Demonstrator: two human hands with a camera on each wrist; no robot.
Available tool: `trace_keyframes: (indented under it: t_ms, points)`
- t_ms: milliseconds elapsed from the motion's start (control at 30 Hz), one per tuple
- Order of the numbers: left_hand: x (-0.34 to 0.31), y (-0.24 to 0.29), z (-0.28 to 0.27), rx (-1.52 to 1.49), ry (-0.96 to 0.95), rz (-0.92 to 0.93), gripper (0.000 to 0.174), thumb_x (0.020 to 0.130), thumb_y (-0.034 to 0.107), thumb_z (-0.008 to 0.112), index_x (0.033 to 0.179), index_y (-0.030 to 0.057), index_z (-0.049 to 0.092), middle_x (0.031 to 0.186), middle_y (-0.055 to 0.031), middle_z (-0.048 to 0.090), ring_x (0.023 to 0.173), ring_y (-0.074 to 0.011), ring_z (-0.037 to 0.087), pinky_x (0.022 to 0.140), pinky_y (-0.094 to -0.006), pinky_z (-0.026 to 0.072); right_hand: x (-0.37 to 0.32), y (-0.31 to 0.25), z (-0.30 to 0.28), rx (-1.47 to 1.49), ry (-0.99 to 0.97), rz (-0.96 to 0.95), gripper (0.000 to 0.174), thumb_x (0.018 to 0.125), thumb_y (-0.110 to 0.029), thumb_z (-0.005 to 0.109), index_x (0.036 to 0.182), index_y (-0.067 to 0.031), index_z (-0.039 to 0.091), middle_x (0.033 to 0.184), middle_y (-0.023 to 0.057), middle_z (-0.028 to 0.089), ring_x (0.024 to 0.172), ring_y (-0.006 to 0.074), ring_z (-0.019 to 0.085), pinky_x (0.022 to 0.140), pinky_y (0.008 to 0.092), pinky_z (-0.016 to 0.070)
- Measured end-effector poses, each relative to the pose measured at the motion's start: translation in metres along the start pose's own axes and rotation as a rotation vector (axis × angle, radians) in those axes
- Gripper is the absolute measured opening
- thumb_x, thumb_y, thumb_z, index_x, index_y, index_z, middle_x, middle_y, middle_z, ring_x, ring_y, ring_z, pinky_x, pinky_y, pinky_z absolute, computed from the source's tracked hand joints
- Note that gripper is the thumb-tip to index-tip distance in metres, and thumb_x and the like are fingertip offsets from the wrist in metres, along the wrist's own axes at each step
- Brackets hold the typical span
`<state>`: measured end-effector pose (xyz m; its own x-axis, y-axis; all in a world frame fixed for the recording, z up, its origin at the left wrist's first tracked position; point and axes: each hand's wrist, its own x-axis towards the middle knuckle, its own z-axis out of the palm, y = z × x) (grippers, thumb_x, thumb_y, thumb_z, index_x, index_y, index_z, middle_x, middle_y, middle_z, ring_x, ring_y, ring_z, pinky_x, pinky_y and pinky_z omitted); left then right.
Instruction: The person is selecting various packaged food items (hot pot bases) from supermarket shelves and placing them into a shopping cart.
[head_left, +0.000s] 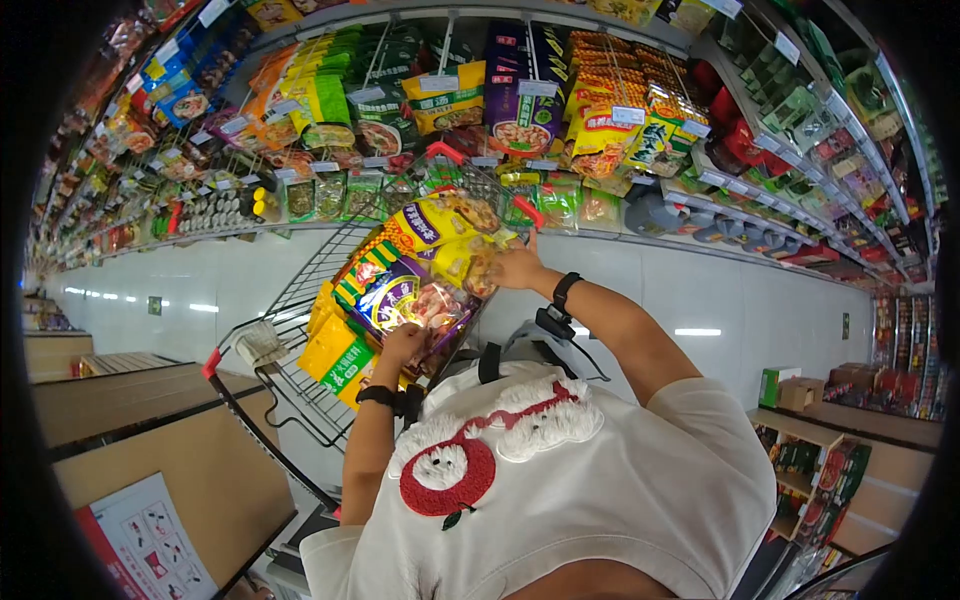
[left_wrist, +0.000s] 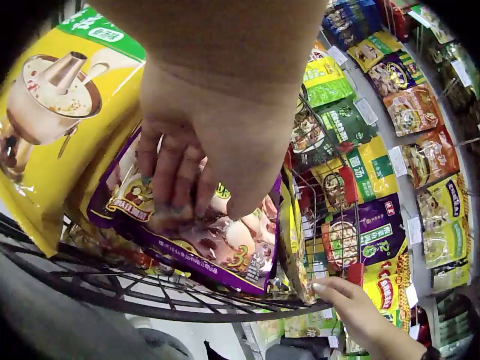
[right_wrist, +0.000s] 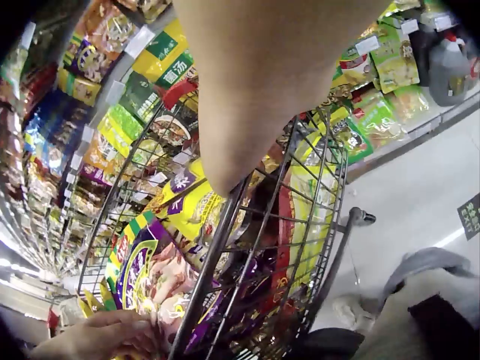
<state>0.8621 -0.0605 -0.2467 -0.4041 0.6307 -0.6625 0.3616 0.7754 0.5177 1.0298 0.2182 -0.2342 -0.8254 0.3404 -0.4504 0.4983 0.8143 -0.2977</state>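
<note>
A purple-edged packet (head_left: 395, 305) printed with pink food lies in the wire shopping cart (head_left: 290, 300). My left hand (head_left: 403, 343) grips it near its lower edge; in the left wrist view the bent fingers (left_wrist: 172, 169) lie over its front. At the cart's right rim my right hand (head_left: 517, 266) pinches the edge of a yellow packet (head_left: 465, 262); the left wrist view shows its thumb at that edge. In the right wrist view the forearm and cart rim hide most of this hand. Another yellow packet (head_left: 440, 217) lies farther up in the cart.
A yellow and green packet (head_left: 340, 360) leans at the cart's near left. Store shelves (head_left: 590, 185) with hanging seasoning packets (head_left: 525, 100) curve around the far side. Pale floor tiles (head_left: 700, 290) extend to the right; cardboard-coloured panels (head_left: 180, 480) stand at the lower left.
</note>
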Motion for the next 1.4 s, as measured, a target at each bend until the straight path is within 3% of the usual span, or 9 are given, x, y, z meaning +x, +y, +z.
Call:
trace_keyframes:
  t_ms: [167, 300, 400, 500, 867, 933, 1067, 1167, 1400]
  points:
    - [0.001, 0.023, -0.017, 0.282, -0.072, 0.129, 0.051, 0.075, 0.049, 0.051, 0.097, 0.0039, 0.06, 0.088, -0.0216, 0.061, 0.084, -0.0352, 0.058, 0.075, -0.0395, 0.0453, -0.006, -0.026, -0.018, 0.03, -0.081, 0.079, 0.055, 0.069, -0.062, 0.048, 0.092, -0.0149, 0.065, 0.09, 0.0055, 0.064, 0.116, 0.03, 0.035, 0.093, 0.066, -0.0073]
    - [0.009, 0.048, -0.018, 0.189, -0.074, 0.166, 0.044, 0.077, 0.042, 0.053, 0.098, 0.004, 0.06, 0.081, -0.0154, 0.062, 0.078, -0.0258, 0.06, 0.07, -0.0331, 0.0453, -0.001, -0.04, -0.026, -0.059, -0.211, 0.157, 0.066, 0.064, -0.069, 0.047, 0.104, -0.0181, 0.062, 0.1, 0.0045, 0.062, 0.116, 0.0294, 0.035, 0.093, 0.0663, -0.007]
    - [0.045, 0.036, 0.011, -0.184, -0.136, 0.101, 0.043, 0.079, 0.038, 0.054, 0.095, -0.0014, 0.058, 0.079, -0.0131, 0.062, 0.07, -0.0217, 0.06, 0.061, -0.0305, 0.0467, 0.001, -0.038, -0.013, -0.036, -0.024, 0.088, 0.072, 0.063, -0.074, 0.044, 0.09, -0.0112, 0.067, 0.091, 0.0063, 0.064, 0.115, 0.0305, 0.036, 0.092, 0.0659, -0.0129]
    - [0.056, 0.048, 0.027, -0.661, -0.243, -0.173, 0.046, 0.079, 0.04, 0.056, 0.093, -0.0041, 0.058, 0.078, -0.0115, 0.062, 0.062, -0.0175, 0.059, 0.048, -0.0267, 0.0468, 0.001, -0.044, -0.018, -0.095, -0.037, 0.05, 0.074, 0.064, -0.073, 0.045, 0.101, -0.011, 0.063, 0.1, 0.0078, 0.062, 0.117, 0.0295, 0.037, 0.094, 0.065, -0.0106]
    - [0.044, 0.099, 0.009, -0.392, -0.243, -0.171, 0.037, 0.084, 0.034, 0.053, 0.1, 0.0005, 0.057, 0.068, -0.0077, 0.059, 0.055, -0.0149, 0.059, 0.049, -0.0282, 0.0484, 0.029, -0.034, -0.019, -0.104, -0.285, -0.046, 0.089, 0.057, -0.068, 0.057, 0.124, -0.0115, 0.045, 0.123, 0.0125, 0.049, 0.117, 0.029, 0.042, 0.095, 0.0581, 0.0171]
    - [0.071, 0.059, 0.043, -0.305, -0.094, 0.086, 0.033, 0.08, 0.031, 0.058, 0.09, 0.0003, 0.061, 0.064, -0.0062, 0.059, 0.052, -0.0143, 0.056, 0.048, -0.0267, 0.0445, 0.031, -0.031, -0.016, -0.082, -0.319, -0.072, 0.089, 0.056, -0.067, 0.059, 0.125, -0.0133, 0.043, 0.124, 0.0132, 0.047, 0.117, 0.0299, 0.041, 0.095, 0.0566, 0.0211]
    - [0.066, 0.091, 0.038, -0.649, 0.056, -0.198, 0.03, 0.075, 0.031, 0.061, 0.081, 0.0014, 0.063, 0.079, -0.0095, 0.063, 0.066, -0.0155, 0.056, 0.061, -0.0299, 0.0442, 0.03, -0.026, -0.015, -0.061, -0.238, -0.137, 0.091, 0.057, -0.067, 0.059, 0.125, -0.0107, 0.041, 0.125, 0.0161, 0.043, 0.118, 0.031, 0.038, 0.094, 0.0501, 0.0276]
    - [0.094, 0.064, 0.055, -0.34, 0.154, -0.227, 0.025, 0.071, 0.022, 0.065, 0.08, -0.0009, 0.062, 0.081, -0.007, 0.061, 0.073, -0.0156, 0.055, 0.065, -0.0298, 0.0435, 0.03, -0.023, -0.008, -0.078, -0.135, -0.16, 0.094, 0.057, -0.069, 0.059, 0.124, -0.0069, 0.04, 0.127, 0.0177, 0.04, 0.119, 0.0319, 0.036, 0.092, 0.0487, 0.0302]
    - [0.07, 0.099, 0.017, -0.99, -0.06, -0.166, 0.013, 0.073, 0.017, 0.064, 0.073, 0.0039, 0.059, 0.064, -0.002, 0.056, 0.049, -0.0118, 0.048, 0.045, -0.025, 0.0361, 0.025, -0.019, -0.019, -0.031, -0.09, -0.237, 0.096, 0.058, -0.067, 0.061, 0.123, -0.0004, 0.038, 0.129, 0.0199, 0.037, 0.119, 0.0344, 0.035, 0.092, 0.0478, 0.0324]
